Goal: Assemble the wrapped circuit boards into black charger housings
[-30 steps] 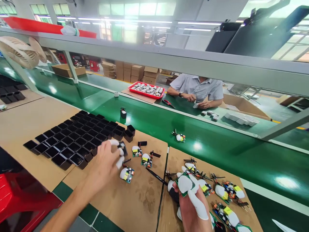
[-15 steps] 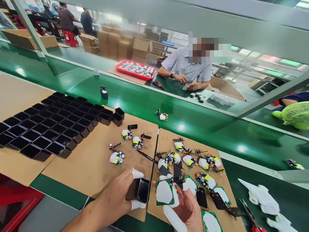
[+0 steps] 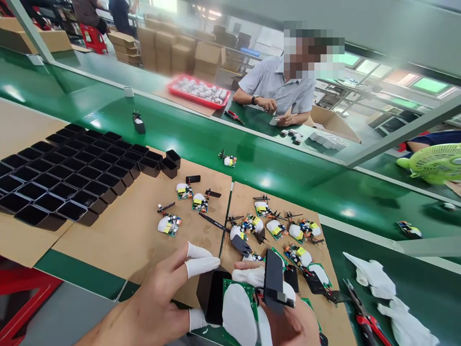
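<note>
My left hand (image 3: 156, 290), with white covers on its fingertips, grips a small black plastic case (image 3: 206, 294) whose open mouth faces right. In my right hand (image 3: 300, 319), also wearing white finger covers, is a green circuit board (image 3: 252, 297) with a large patch of white compound on its face. A black plug cover (image 3: 273, 276) hangs off that board by wires, upright by my right fingers. The board's left edge is right at the case mouth; whether it has entered cannot be made out. Several similar boards (image 3: 275, 229) lie on the cardboard (image 3: 194, 240) beyond.
Rows of open black cases (image 3: 61, 173) stand on cardboard at left. A black marker pen (image 3: 212, 222) lies mid-table. Red-handled pliers (image 3: 360, 307) and white gloves (image 3: 389, 288) are at right. Across the green conveyor (image 3: 180, 139), a person (image 3: 277, 91) works near a red tray (image 3: 200, 91).
Both hands have come closer to me and together. The case has been turned so its mouth faces the board, and the board now meets it. The view has shifted slightly.
</note>
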A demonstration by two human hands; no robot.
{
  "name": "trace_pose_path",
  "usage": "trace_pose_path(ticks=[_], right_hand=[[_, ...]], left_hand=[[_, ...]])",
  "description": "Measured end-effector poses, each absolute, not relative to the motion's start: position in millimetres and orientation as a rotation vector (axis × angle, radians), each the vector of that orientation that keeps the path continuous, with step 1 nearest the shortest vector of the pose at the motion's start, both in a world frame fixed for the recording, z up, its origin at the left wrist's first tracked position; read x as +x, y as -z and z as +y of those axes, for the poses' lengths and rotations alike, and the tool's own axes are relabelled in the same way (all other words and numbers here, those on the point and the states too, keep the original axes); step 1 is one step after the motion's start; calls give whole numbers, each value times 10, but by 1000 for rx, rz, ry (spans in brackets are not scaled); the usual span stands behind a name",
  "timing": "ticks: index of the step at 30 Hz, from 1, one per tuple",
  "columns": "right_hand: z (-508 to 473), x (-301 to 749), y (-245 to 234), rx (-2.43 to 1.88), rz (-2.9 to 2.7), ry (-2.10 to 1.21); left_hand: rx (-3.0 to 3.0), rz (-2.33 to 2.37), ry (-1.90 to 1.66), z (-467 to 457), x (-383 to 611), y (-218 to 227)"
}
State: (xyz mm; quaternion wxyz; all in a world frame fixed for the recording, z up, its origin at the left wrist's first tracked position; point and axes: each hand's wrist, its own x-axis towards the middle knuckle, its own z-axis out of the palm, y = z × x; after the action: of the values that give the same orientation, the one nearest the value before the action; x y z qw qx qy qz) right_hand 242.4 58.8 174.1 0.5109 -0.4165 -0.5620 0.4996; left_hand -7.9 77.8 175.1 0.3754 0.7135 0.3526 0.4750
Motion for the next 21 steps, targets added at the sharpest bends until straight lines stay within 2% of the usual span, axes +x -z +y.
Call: trace_pose_path(ticks=[9,21], right_hand=[[481,2421,-1821,-1067,-1389,-1216],[592,2364,-2035,-1072,-1545,-1066]], left_hand=[[1833,819,-1256,758,-65,-1764],[1852,911,-1220,726,-69,-1757]])
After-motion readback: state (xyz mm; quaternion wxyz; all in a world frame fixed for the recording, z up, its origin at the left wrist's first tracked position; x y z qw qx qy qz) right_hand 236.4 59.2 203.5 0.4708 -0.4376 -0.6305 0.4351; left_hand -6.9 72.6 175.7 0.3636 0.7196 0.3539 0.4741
